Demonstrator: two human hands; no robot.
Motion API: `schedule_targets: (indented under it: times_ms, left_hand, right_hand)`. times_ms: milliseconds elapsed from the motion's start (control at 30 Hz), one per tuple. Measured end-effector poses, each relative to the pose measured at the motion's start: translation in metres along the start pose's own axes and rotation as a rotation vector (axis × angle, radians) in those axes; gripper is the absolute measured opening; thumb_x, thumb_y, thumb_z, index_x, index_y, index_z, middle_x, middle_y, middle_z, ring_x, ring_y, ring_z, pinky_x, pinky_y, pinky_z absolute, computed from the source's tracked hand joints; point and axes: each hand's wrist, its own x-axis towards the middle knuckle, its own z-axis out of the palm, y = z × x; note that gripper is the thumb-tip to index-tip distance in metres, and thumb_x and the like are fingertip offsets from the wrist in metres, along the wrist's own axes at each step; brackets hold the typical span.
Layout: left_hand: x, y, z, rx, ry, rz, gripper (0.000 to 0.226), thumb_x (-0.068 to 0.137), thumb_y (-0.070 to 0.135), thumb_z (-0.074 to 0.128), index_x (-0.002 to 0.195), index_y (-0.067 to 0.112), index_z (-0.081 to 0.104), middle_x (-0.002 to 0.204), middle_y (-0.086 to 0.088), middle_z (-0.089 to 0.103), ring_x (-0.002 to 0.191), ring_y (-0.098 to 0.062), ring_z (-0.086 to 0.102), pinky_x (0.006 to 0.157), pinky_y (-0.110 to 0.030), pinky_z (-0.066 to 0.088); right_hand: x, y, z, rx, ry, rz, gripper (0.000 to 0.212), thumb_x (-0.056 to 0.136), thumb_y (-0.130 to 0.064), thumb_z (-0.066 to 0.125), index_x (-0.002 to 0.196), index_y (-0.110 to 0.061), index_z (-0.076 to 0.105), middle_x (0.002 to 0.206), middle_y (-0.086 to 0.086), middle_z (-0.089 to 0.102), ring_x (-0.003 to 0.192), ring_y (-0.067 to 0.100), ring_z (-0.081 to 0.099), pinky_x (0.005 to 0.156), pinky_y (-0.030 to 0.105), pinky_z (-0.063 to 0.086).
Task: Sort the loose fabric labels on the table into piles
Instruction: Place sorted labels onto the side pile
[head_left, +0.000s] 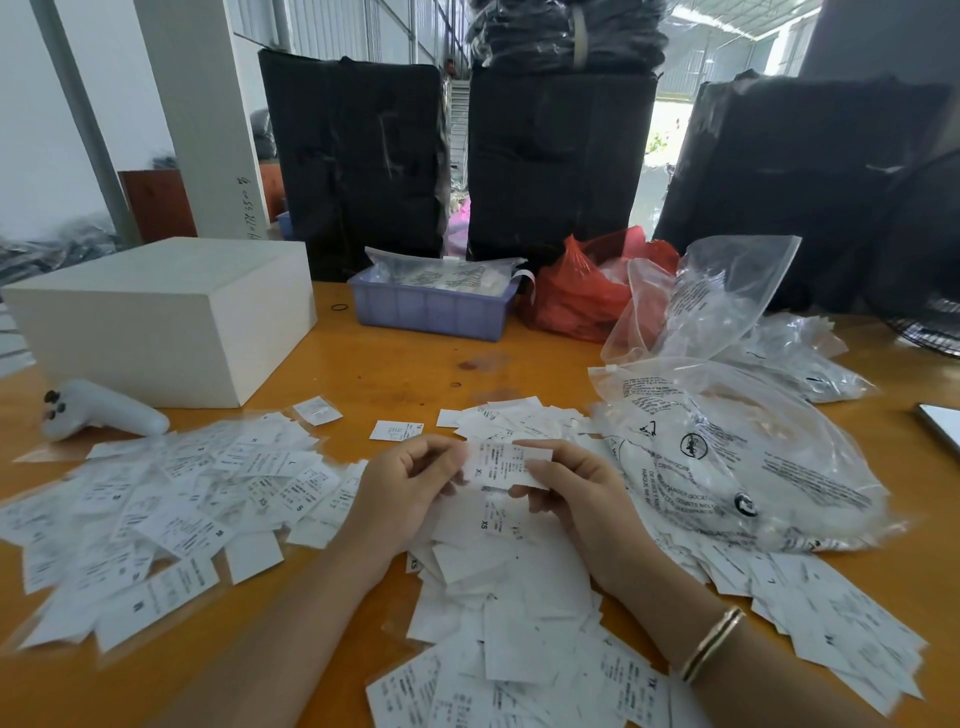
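While both hands meet over the middle heap, the left hand (410, 483) and right hand (566, 493) each pinch one end of a single fabric label (506, 465), grip closed on it with fingertips and thumb. The label looks feather-light, thin and limp, likely to curl or cling to its neighbours, so taking it by a short edge seems the surest hold. Just below that label lies the unsorted heap (514, 587) on the tabletop (415, 364); left of the label spreads a wide label pile (171, 499); right of it sit clear printed bags (737, 457). Beyond the label, well apart, stands a purple tray (431, 312).
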Motion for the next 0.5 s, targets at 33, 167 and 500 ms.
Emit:
schedule_targets:
  times_ms: [33,167,500]
  left_hand:
    - [0.0005,-0.0004,0.0000,-0.017,0.010,0.004,0.005,0.084,0.026,0.065,0.080,0.026,0.067,0.066,0.013,0.070,0.055,0.004,0.060,0.051,-0.006,0.044]
    - [0.0006,0.0000,0.0001,-0.048,0.043,0.011,0.009,0.085,0.016,0.065,0.082,0.024,0.067,0.066,0.011,0.070,0.058,0.002,0.061,0.054,-0.006,0.045]
    - [0.0000,0.0016,0.0003,-0.014,0.066,0.022,0.008,0.085,0.018,0.066,0.083,0.026,0.067,0.071,0.016,0.069,0.066,0.002,0.063,0.058,-0.007,0.047]
  right_hand:
    - [0.0004,0.0003,-0.0003,0.011,0.012,-0.002,0.027,0.091,-0.002,0.054,0.092,-0.019,0.075,0.075,0.012,0.071,0.059,0.013,0.057,0.060,0.021,0.047]
    - [0.0007,0.0013,0.0021,-0.032,0.007,-0.003,0.025,0.092,-0.001,0.053,0.097,-0.019,0.070,0.077,0.013,0.072,0.058,0.013,0.057,0.061,0.022,0.047]
    - [-0.0022,-0.0012,0.0047,-0.181,0.062,-0.073,0.021,0.092,-0.004,0.054,0.098,-0.020,0.067,0.077,0.006,0.073,0.060,0.009,0.059,0.061,0.020,0.048]
